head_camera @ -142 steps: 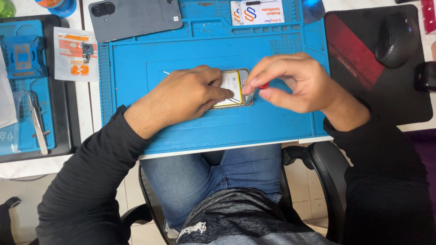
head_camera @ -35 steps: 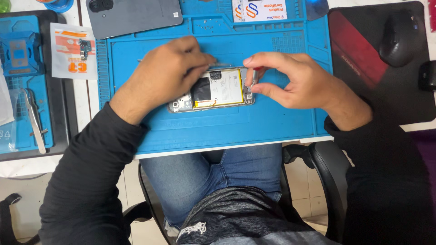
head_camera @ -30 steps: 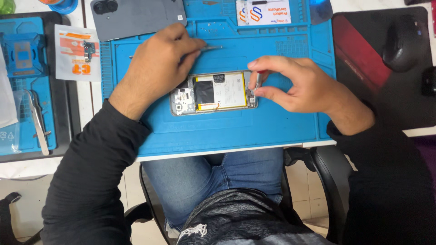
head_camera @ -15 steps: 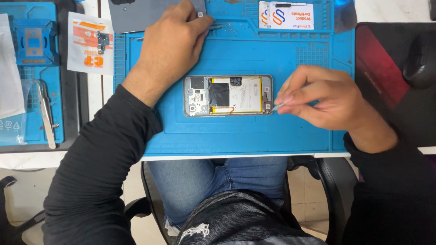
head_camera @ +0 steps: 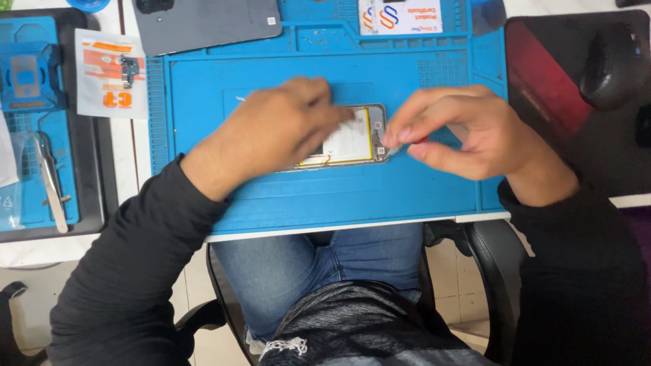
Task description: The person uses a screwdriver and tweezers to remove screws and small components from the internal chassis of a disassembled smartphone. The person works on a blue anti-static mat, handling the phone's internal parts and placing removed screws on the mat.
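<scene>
Blue mat (head_camera: 434, 196) carried the opened phone (head_camera: 352, 139); left hand (head_camera: 278, 132) pressed flat on it, right hand (head_camera: 468, 132) pinched a small tool at its 3 o'clock edge, apparently mid-disassembly, needing fine fingertip control next.

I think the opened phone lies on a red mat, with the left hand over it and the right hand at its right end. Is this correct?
Not quite: the mat under the opened phone is blue, not red, as the head view shows. The rest holds: the left hand covers the phone and the right hand is at its right end.
</scene>
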### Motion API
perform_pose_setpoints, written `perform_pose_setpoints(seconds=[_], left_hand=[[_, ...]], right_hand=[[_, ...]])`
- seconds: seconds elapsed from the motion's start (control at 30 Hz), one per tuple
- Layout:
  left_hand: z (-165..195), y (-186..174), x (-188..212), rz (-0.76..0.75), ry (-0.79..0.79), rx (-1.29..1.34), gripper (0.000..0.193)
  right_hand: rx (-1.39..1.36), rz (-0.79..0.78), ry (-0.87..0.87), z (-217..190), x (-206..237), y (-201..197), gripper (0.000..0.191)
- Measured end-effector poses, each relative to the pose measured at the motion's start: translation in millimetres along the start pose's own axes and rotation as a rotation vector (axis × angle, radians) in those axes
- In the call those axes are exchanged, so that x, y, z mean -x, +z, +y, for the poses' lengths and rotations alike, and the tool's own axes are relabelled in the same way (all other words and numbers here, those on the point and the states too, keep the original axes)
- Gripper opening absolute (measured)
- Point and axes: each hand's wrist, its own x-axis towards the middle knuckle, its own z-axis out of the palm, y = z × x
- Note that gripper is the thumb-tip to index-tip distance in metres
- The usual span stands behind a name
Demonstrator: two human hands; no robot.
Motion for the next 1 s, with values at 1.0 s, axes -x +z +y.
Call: perform_pose_setpoints(seconds=[1.0], left_hand=[[20.7,13.1,-1.7,-0.022,0.154,-0.174,0.026]], right_hand=[[-0.023,-0.002,-0.055,2.0,-7.7,-2.7,0.022]])
